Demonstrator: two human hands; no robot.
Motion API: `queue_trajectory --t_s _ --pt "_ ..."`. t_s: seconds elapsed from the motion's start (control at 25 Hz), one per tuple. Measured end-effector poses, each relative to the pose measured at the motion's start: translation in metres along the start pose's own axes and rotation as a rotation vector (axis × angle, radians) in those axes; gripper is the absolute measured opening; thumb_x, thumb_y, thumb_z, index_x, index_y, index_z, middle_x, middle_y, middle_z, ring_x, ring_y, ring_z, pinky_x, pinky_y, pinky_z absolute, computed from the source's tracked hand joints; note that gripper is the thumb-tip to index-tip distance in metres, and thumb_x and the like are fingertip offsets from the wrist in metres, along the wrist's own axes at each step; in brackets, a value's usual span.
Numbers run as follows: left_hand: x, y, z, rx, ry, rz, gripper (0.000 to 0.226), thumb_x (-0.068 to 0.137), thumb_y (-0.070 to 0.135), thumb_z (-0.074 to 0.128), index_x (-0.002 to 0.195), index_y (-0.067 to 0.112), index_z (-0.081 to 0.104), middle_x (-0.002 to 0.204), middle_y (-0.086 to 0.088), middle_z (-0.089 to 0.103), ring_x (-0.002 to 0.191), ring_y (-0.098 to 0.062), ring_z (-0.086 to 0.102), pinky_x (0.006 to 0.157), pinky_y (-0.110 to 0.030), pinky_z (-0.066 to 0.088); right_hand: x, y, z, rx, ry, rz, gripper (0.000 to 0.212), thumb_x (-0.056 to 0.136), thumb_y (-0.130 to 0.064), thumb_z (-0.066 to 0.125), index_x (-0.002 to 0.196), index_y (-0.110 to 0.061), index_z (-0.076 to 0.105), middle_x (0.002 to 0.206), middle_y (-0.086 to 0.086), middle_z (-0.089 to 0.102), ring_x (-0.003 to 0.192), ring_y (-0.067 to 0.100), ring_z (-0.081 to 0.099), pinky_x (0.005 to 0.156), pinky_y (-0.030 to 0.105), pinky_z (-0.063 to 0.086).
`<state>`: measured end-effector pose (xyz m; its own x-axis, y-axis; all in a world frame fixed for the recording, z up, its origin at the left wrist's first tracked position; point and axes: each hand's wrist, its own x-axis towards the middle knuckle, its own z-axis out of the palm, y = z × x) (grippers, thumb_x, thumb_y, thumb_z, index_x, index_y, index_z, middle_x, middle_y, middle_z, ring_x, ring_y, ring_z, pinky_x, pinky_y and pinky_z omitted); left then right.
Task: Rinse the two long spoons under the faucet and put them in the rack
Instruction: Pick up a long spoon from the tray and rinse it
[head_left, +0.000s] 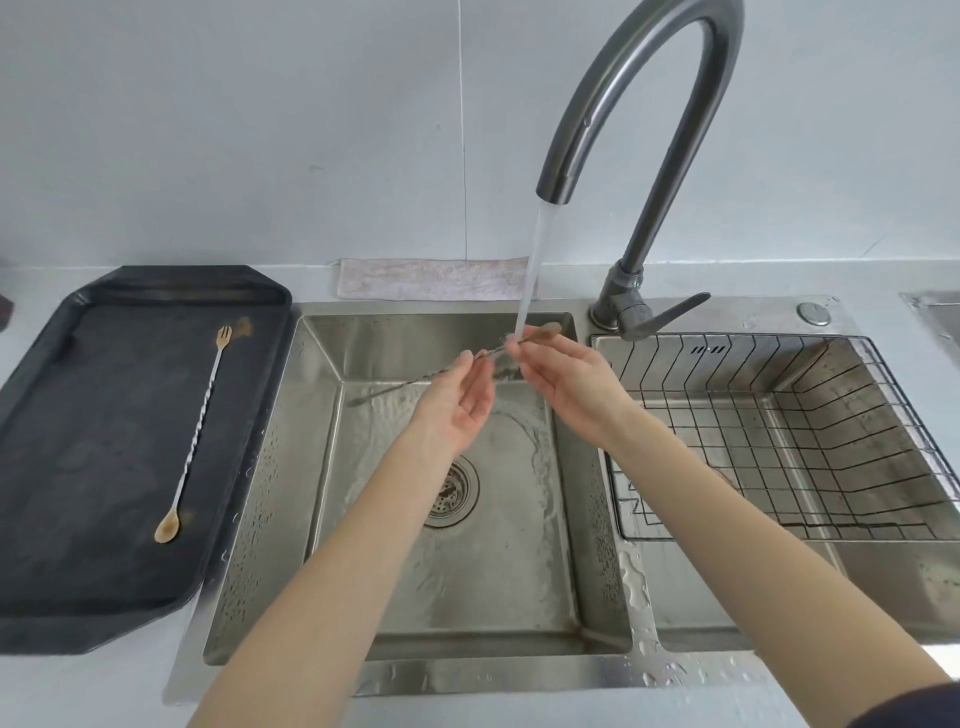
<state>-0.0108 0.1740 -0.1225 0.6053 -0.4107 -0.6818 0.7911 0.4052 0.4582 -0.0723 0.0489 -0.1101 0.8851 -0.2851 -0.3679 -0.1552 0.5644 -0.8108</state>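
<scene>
Head view shows one long twisted-stem spoon (519, 340) held across the left basin, its bowl at the far right just where the water stream (535, 260) from the gooseneck faucet (670, 104) lands. The right hand (566, 382) pinches the stem near the bowl with its fingertips; the left hand (462, 395) lies palm up, fingers loosely curled with the stem resting at their tips. A second long spoon (195, 436), with a small fork at its far end, lies on the dark tray (78, 571) left of the stainless sink (395, 644). The black wire rack (810, 426) sits in the right basin. A folded cloth (431, 279) lies against the pale wall behind the wet basin.
</scene>
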Motion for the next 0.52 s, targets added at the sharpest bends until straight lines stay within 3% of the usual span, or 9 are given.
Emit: queue_trajectory --t_s 0.12,0.36,0.52 --pt "0.000 -0.002 -0.009 -0.010 0.037 -0.042 0.010 0.085 0.016 0.062 0.078 0.009 0.061 0.050 0.002 0.070 0.043 -0.004 0.065 0.044 -0.013 0.052 0.003 0.000 0.012 -0.093 0.060 -0.013 0.015 0.092 0.000 0.051 0.094 -0.007 0.064 0.088 0.000 0.066 0.067 0.000 0.067 0.064 0.008 0.055" --pt "-0.004 -0.003 -0.016 -0.046 0.047 -0.065 0.012 0.083 0.018 0.064 0.074 0.010 0.062 0.051 0.002 0.069 0.044 -0.004 0.065 0.042 -0.013 0.051 0.002 -0.002 0.026 -0.147 0.142 -0.031 0.016 0.092 -0.008 0.053 0.082 -0.016 0.063 0.083 -0.002 0.066 0.069 0.002 0.064 0.064 0.011 0.054" --pt "-0.008 -0.001 -0.018 -0.053 0.052 -0.096 0.015 0.086 0.014 0.060 0.074 0.006 0.061 0.051 -0.003 0.070 0.046 -0.009 0.067 0.044 -0.015 0.054 0.001 -0.009 0.029 -0.189 0.125 -0.037 0.017 0.094 -0.012 0.051 0.084 -0.017 0.063 0.085 -0.002 0.065 0.076 0.005 0.064 0.070 0.014 0.052"
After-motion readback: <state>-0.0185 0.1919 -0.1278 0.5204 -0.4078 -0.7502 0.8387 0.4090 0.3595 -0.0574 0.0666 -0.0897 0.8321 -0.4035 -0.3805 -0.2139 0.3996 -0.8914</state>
